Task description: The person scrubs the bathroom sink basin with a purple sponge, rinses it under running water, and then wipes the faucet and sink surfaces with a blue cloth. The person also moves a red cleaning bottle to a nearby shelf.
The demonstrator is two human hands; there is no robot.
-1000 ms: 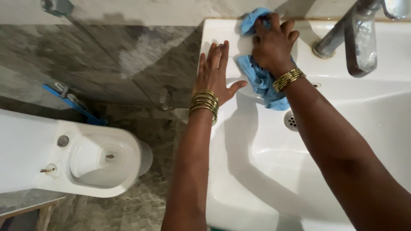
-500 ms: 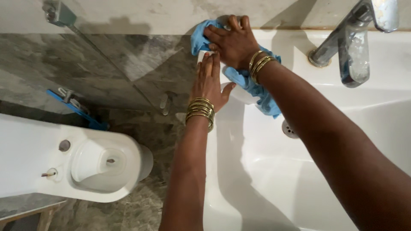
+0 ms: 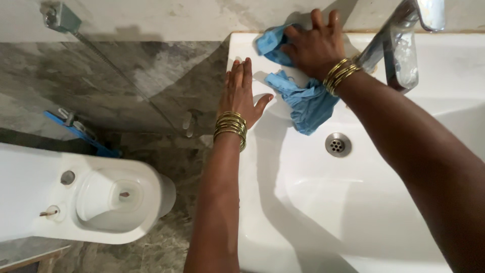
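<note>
Right hand (image 3: 314, 46) slid rightward, pressing blue cloth (image 3: 303, 98) (bunched beneath) on sink (image 3: 303, 212).

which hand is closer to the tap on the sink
Right. The right hand, pressing the blue cloth, lies just left of the tap; the left hand rests flat on the sink's left rim, farther away.

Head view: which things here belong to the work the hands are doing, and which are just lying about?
In hand:
- blue cloth, pressed under the right hand
- white sink, left hand flat on its rim

Lying about:
- chrome tap
- overflow drain
- white toilet
- blue-handled tool on the floor
</note>
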